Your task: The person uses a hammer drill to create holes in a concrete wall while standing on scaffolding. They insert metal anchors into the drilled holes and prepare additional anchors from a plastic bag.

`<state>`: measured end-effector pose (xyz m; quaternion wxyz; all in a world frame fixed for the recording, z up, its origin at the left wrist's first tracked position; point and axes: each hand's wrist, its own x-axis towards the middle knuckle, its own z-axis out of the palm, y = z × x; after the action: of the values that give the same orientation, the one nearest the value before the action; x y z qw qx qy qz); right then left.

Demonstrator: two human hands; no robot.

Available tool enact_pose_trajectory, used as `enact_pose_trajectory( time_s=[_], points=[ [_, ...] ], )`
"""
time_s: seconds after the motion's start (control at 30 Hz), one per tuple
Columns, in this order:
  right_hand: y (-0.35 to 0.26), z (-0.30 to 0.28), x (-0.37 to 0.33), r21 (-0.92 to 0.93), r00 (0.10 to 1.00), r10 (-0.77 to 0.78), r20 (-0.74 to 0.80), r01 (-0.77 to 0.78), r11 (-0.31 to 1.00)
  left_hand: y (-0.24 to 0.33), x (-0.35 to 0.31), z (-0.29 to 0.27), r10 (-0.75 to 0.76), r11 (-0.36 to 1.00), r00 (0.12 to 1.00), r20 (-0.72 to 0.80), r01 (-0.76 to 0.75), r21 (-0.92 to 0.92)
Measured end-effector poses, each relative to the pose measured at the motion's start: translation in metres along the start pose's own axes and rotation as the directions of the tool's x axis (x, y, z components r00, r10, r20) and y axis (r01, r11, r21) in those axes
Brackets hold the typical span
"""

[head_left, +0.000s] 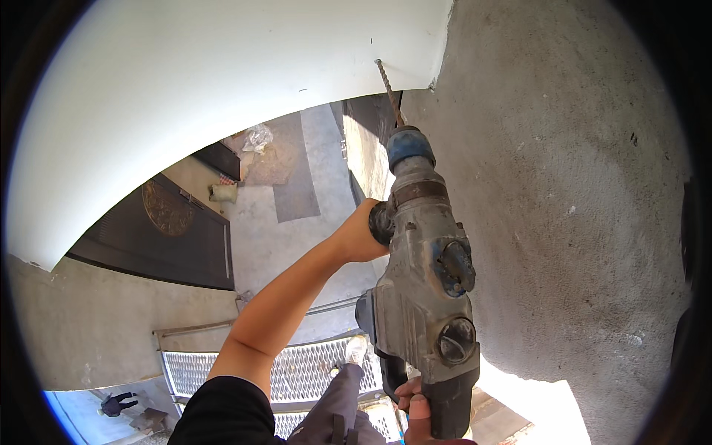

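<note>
Head view: a grey hammer drill runs from 12 o'clock down towards 5 o'clock, passing just right of centre. Its long drill bit points up to 12 o'clock, the tip at the white wall; whether it touches or has entered, I cannot tell. The left hand, near the centre, is closed around the black side handle, on the drill's 10 o'clock side. The right hand, between 5 and 6 o'clock, is curled about the rear grip, with most of its fingers hidden. A rough grey wall fills 3 o'clock. At 9 o'clock stands a dark door with a round ornament. Metal mesh spans 7 o'clock below, with a pale shoe at 6 o'clock. Far off at 8 o'clock is another person in dark clothes.
</note>
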<state>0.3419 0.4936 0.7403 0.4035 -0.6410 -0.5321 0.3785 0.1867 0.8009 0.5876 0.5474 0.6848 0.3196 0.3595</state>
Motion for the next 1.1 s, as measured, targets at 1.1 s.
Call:
enact_pose_trajectory(
  time_s=[1.1],
  points=[
    [-0.012,0.039,0.010,-0.213,0.880,-0.459,-0.120,0.428,0.878,0.030,0.000,-0.011,0.192,0.955,0.978,0.085,-0.167,-0.244]
  ],
)
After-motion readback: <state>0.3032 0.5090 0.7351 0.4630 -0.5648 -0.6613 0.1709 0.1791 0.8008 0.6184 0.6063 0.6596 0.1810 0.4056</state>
